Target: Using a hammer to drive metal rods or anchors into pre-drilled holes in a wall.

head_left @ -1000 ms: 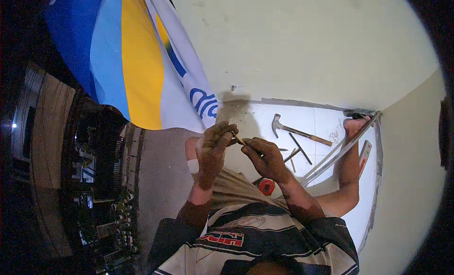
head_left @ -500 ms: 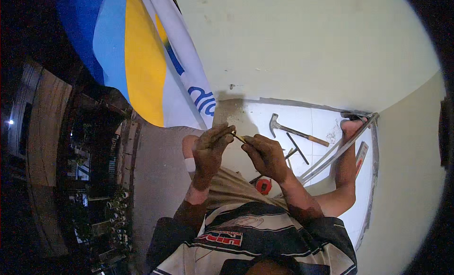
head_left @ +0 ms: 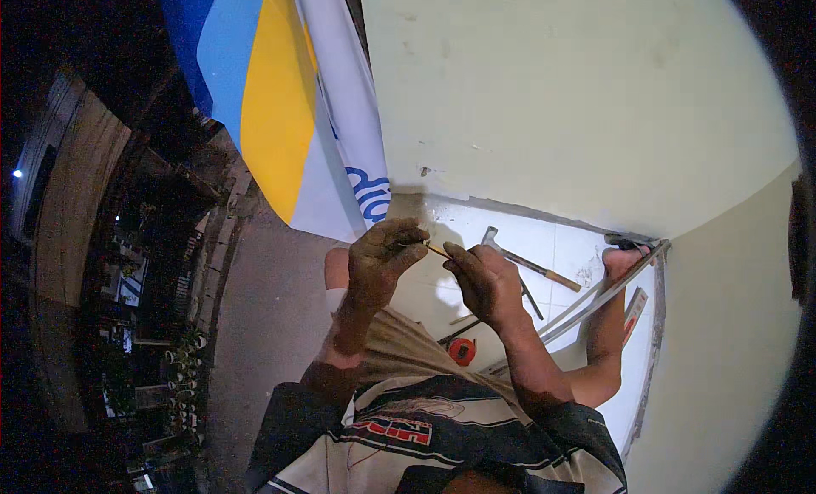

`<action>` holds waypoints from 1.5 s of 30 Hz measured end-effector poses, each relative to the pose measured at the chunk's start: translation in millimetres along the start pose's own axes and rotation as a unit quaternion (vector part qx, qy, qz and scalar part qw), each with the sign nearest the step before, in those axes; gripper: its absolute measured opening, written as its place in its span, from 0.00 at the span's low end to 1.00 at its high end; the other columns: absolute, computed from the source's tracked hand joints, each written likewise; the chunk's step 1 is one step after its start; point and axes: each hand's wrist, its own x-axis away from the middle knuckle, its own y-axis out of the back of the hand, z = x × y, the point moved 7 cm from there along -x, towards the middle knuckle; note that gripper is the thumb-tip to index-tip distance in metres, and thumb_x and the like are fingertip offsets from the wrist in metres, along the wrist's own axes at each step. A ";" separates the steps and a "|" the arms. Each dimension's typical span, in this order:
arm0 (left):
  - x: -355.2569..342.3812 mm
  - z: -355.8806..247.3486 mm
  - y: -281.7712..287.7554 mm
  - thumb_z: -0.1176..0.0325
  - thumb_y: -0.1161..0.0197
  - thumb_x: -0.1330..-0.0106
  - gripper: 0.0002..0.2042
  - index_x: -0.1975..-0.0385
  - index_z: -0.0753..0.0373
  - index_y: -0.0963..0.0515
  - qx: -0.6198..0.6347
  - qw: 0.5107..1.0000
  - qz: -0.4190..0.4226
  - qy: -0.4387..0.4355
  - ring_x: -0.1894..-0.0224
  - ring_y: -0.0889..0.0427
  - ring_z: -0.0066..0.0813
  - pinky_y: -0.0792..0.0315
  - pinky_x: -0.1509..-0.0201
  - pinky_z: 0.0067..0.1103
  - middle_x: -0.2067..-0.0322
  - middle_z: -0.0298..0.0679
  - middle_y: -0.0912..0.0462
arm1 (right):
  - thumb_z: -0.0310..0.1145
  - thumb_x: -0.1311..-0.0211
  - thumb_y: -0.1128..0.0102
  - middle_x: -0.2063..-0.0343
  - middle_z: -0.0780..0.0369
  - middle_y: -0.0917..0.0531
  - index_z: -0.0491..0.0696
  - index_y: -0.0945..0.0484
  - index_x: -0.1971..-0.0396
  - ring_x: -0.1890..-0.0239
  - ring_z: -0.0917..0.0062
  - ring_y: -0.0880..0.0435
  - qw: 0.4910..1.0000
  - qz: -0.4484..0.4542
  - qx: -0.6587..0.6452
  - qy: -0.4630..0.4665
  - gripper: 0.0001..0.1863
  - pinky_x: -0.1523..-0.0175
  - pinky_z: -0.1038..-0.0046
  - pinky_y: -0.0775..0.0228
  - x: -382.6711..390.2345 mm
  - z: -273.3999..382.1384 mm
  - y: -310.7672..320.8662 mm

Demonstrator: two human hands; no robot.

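My left hand (head_left: 389,256) and right hand (head_left: 483,283) are raised in the middle, fingers closed on either end of a thin yellowish rod (head_left: 436,248) with a small tip at the left fingertips, too small to make out. Behind them, on white tiles, lies a claw hammer (head_left: 544,271) with a wooden handle, partly covered by my right hand. A dark bar tool (head_left: 531,297) lies under it, and a red tape measure (head_left: 461,351) sits below my right hand.
A blue, yellow and white banner (head_left: 276,103) hangs at upper left beside a pale wall (head_left: 578,86). Long metal strips (head_left: 620,286) cross my bent right leg. A level-like bar (head_left: 633,316) lies along the right wall. A dark street with potted plants (head_left: 183,375) is at left.
The view has shifted, so the floor and wall edge sit lower and the banner looks narrower. My right hand has turned slightly, both hands still on the rod.
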 end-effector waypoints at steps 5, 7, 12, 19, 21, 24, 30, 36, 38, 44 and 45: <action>-9.4 -3.3 3.1 0.83 0.34 0.37 0.18 0.46 0.70 0.24 0.051 0.997 0.049 0.018 0.51 0.16 0.28 0.21 0.44 0.23 0.55 0.44 0.14 | 0.35 0.33 0.36 0.75 0.59 0.17 0.48 0.19 0.48 0.77 0.74 0.18 0.973 0.013 -0.222 -0.066 0.16 0.73 0.73 0.27 -9.7 -7.5 5.4; -13.2 -5.5 0.7 0.83 0.34 0.37 0.18 0.47 0.70 0.24 0.061 0.996 0.063 0.009 0.51 0.16 0.29 0.21 0.43 0.23 0.55 0.44 0.14 | 0.35 0.25 0.44 0.79 0.62 0.19 0.41 0.19 0.49 0.82 0.81 0.25 0.892 0.012 -0.391 -0.228 0.15 0.76 0.76 0.31 -8.7 -21.6 -0.4; -21.6 -9.9 -5.5 0.83 0.34 0.37 0.17 0.48 0.70 0.24 0.074 0.996 0.036 -0.021 0.51 0.16 0.31 0.22 0.43 0.24 0.55 0.44 0.15 | 0.41 0.21 0.51 0.84 0.63 0.23 0.38 0.26 0.48 0.82 0.80 0.24 0.823 -0.021 -0.499 -0.272 0.19 0.75 0.78 0.31 -21.7 -12.2 1.0; -28.9 -19.5 -7.2 0.82 0.34 0.37 0.18 0.46 0.71 0.27 0.135 0.989 0.032 -0.058 0.51 0.16 0.32 0.22 0.43 0.25 0.54 0.46 0.16 | 0.40 0.22 0.50 0.74 0.55 0.15 0.39 0.26 0.55 0.78 0.76 0.18 0.825 -0.050 -0.505 -0.250 0.16 0.67 0.73 0.21 -30.3 -10.9 0.1; -29.9 -21.9 -7.9 0.82 0.35 0.37 0.18 0.46 0.71 0.27 0.153 0.986 0.034 -0.056 0.51 0.16 0.32 0.21 0.43 0.25 0.54 0.47 0.16 | 0.42 0.22 0.49 0.75 0.55 0.14 0.39 0.26 0.60 0.78 0.77 0.18 0.843 -0.022 -0.475 -0.251 0.17 0.68 0.74 0.22 -33.3 -10.6 -1.9; -30.0 -29.6 -6.0 0.82 0.34 0.36 0.18 0.47 0.70 0.26 0.166 0.983 0.021 -0.080 0.51 0.16 0.32 0.21 0.44 0.25 0.53 0.46 0.16 | 0.45 0.22 0.50 0.80 0.57 0.16 0.40 0.24 0.64 0.79 0.78 0.19 0.864 -0.018 -0.436 -0.251 0.21 0.71 0.75 0.24 -36.9 -5.1 -4.7; -32.4 -31.3 -4.9 0.83 0.35 0.36 0.17 0.47 0.69 0.26 0.149 0.986 0.026 -0.074 0.51 0.16 0.30 0.21 0.45 0.24 0.54 0.46 0.16 | 0.45 0.21 0.52 0.87 0.61 0.21 0.42 0.24 0.70 0.84 0.78 0.22 0.875 -0.032 -0.420 -0.238 0.22 0.75 0.77 0.30 -37.1 -2.5 1.6; -31.6 -25.0 -11.7 0.81 0.34 0.37 0.19 0.46 0.69 0.26 0.136 0.982 -0.009 -0.128 0.46 0.19 0.32 0.24 0.42 0.25 0.48 0.45 0.18 | 0.52 0.23 0.53 0.89 0.60 0.25 0.43 0.25 0.70 0.86 0.76 0.28 0.842 -0.037 -0.482 -0.239 0.26 0.77 0.76 0.37 -32.9 -15.6 -5.9; -31.4 -19.2 -21.2 0.79 0.34 0.37 0.20 0.45 0.71 0.26 0.148 0.984 -0.016 -0.102 0.46 0.19 0.32 0.23 0.43 0.24 0.45 0.47 0.19 | 0.55 0.23 0.54 0.88 0.59 0.25 0.43 0.25 0.69 0.83 0.75 0.27 0.845 -0.048 -0.461 -0.267 0.28 0.73 0.74 0.35 -32.0 -18.1 -13.2; -22.7 -49.2 -44.2 0.72 0.36 0.30 0.15 0.49 0.75 0.22 0.139 0.955 -0.047 -0.256 0.56 0.14 0.33 0.20 0.50 0.26 0.59 0.49 0.13 | 0.60 0.24 0.56 0.90 0.64 0.28 0.48 0.25 0.74 0.86 0.78 0.30 0.834 -0.070 -0.489 -0.244 0.30 0.77 0.75 0.38 -40.6 -12.9 -16.3; -26.5 -49.6 -46.0 0.72 0.37 0.30 0.13 0.51 0.75 0.21 0.137 0.962 -0.051 -0.232 0.57 0.14 0.33 0.20 0.50 0.26 0.61 0.48 0.13 | 0.59 0.24 0.55 0.89 0.64 0.28 0.48 0.26 0.76 0.87 0.78 0.30 0.759 -0.032 -0.587 -0.281 0.30 0.78 0.75 0.38 -39.9 -13.3 -26.0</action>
